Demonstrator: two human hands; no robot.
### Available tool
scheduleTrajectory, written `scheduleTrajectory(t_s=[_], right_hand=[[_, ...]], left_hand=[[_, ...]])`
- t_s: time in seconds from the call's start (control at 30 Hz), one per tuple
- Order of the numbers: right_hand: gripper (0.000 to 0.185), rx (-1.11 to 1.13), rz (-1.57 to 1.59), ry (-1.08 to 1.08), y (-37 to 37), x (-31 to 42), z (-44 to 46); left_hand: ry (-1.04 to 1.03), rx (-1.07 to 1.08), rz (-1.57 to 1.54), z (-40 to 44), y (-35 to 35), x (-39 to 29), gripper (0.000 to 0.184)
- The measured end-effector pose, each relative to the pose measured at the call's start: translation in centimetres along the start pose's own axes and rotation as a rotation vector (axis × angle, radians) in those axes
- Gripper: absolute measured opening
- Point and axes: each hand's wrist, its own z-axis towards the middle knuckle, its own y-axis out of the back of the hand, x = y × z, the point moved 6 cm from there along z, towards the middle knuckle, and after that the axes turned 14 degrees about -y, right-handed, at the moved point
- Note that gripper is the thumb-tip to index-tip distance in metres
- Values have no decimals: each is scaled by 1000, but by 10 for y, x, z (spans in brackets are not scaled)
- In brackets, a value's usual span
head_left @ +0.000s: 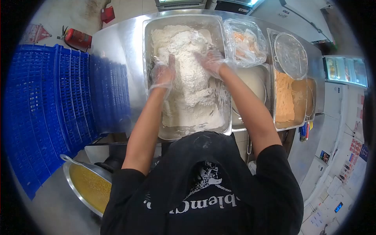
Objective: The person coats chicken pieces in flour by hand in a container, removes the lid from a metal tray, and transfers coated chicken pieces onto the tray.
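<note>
A deep metal tray (pixel 228 113) in front of me holds a tall heap of white flour (pixel 192 74), with clumps along its lower side. My left hand (pixel 163 73), in a clear plastic glove, presses at the heap's left side near the tray wall. Its thumb points up and lies apart from the fingers, which are partly hidden. On the opposite side, my right hand (pixel 212 62), gloved the same way, touches the flour with its thumb spread towards the middle. Flour dusts both gloves. Whatever is under the heap cannot be seen.
Right of the tray are a clear plastic bag (pixel 245 43) of pale orange-white food, a bowl (pixel 250 84), and a pan of orange powder (pixel 284 98) with a round sieve (pixel 290 55) on it. Blue crates (pixel 47 102) stand left, above a pot of yellow liquid (pixel 90 186).
</note>
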Motion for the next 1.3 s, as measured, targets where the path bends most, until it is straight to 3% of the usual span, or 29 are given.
scheduleTrajectory(t_s=[0.03, 0.07, 0.13, 0.2, 0.23, 0.27, 0.3, 0.4, 0.47, 0.5, 0.53, 0.57, 0.63, 0.77, 0.83, 0.87, 0.9, 0.97, 1.0, 1.07, 1.1, 1.17, 1.3], right_hand=[[110, -163, -230, -95, 6, 12, -7], [110, -167, -231, -97, 5, 24, -21], [130, -100, -148, -71, 0, 39, -49], [131, -76, -96, -64, -7, 25, -37], [132, -54, -34, -53, -17, 16, -26], [129, -9, 168, -109, -27, 10, -25], [129, -10, 165, -104, -31, 3, -26], [117, 191, 344, -302, -48, -13, -53], [105, 423, 463, -138, -79, -45, -18], [105, 425, 462, -144, -70, -41, -29], [103, 355, 427, -160, -50, -26, -50], [103, 285, 388, -170, -33, -18, -58], [100, 228, 258, -78, -12, -16, -32], [96, -62, -182, 30, 31, 12, 9], [70, -159, -309, 121, 44, 29, 48], [65, -194, -353, 153, 48, 34, 76], [71, -268, -496, 239, 40, 30, 124], [79, -352, -639, 329, 41, 48, 130], [94, -308, -530, 234, 44, 67, 94], [125, -205, -314, 45, 41, 95, 33], [125, -201, -316, 43, 33, 90, 39], [116, -99, -170, -24, 20, 74, 57], [105, -27, 29, -10, 13, 52, 13]], left_hand=[[-6, 0, -3, 13, -11, 4, 106], [21, -16, -37, 24, -20, 11, 108], [48, -30, -74, 31, -20, 10, 110], [75, 181, -104, 26, -19, 1, 118], [74, 179, -103, 24, -16, 1, 118], [101, 286, -160, 20, -20, 1, 122], [131, 391, -218, 15, -24, 1, 126], [153, 344, -213, -5, -34, 10, 123], [161, 394, -269, -25, -5, -22, 119], [165, 458, -326, -32, 5, -36, 116], [231, 372, -316, -20, -13, 3, 111], [233, 371, -320, -19, 1, -4, 111], [102, 278, -474, -10, 32, -29, 105], [-107, 48, -493, 16, 41, -43, 100], [-263, -51, 168, 49, 19, -23, 98], [-230, -13, 208, 56, 9, -18, 100], [-231, -24, 205, 64, 5, -17, 100], [-124, 64, 79, 81, -5, -12, 104], [-124, 59, 78, 85, -5, -12, 104], [-96, -24, -264, 88, -3, -6, 109], [-92, -23, -264, 89, -2, -4, 109], [178, 180, -305, 84, -13, 9, 115], [190, 236, -190, 42, -3, -10, 120]])
